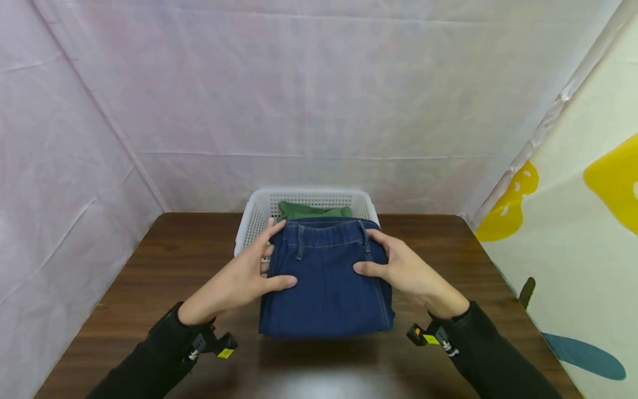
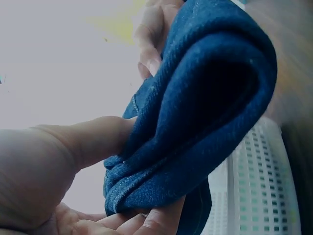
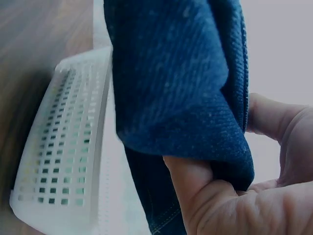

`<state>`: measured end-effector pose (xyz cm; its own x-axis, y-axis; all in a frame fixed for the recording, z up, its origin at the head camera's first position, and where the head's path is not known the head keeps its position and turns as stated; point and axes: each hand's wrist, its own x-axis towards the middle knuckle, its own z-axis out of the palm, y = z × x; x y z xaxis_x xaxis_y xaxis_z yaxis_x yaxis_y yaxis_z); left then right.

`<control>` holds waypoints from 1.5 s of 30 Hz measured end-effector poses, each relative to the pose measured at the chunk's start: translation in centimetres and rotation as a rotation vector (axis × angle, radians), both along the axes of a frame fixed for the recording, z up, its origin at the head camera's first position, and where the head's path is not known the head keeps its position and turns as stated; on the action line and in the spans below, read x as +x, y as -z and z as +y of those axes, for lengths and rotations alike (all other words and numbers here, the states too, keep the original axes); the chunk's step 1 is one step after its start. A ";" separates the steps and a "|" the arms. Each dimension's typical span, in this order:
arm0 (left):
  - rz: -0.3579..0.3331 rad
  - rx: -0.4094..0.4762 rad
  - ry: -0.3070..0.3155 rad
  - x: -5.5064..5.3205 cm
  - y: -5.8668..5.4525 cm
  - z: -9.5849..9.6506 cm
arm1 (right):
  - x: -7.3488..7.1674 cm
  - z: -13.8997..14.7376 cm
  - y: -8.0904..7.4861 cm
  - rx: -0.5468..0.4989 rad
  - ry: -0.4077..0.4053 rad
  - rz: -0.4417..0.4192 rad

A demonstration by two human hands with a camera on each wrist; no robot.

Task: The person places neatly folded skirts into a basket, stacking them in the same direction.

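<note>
A folded pair of dark blue jeans (image 1: 324,282) is held up over the table, waistband toward the far side. My left hand (image 1: 249,271) grips its left edge, thumb on the upper face and fingers beneath. On the opposite edge my right hand (image 1: 404,269) pinches the denim the same way. Behind and partly under the jeans stands a white perforated basket (image 1: 249,221) with a folded green cloth (image 1: 314,210) inside. Both wrist views show the folded denim layers (image 2: 195,132) between thumb and fingers, with the basket wall (image 3: 61,142) beside them.
The brown wooden table (image 1: 199,244) carries the basket near its far edge. White sheeting (image 1: 319,111) hangs behind and to the left. A pale panel with yellow shapes (image 1: 508,210) borders the right side.
</note>
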<state>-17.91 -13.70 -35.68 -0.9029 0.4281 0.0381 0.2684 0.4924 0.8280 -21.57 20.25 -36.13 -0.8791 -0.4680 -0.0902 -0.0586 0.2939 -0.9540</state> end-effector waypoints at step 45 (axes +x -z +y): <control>-0.140 -0.213 -0.051 -15.9 1.5 -0.8 | -15.6 -3.6 0.9 0.198 0.006 -0.173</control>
<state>-33.81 -14.49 -37.19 -0.9135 0.3671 -0.1754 0.1287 0.6696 0.7315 -37.13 16.69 -37.08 -0.8455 -0.4209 -0.3286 0.1028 0.4755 -0.8737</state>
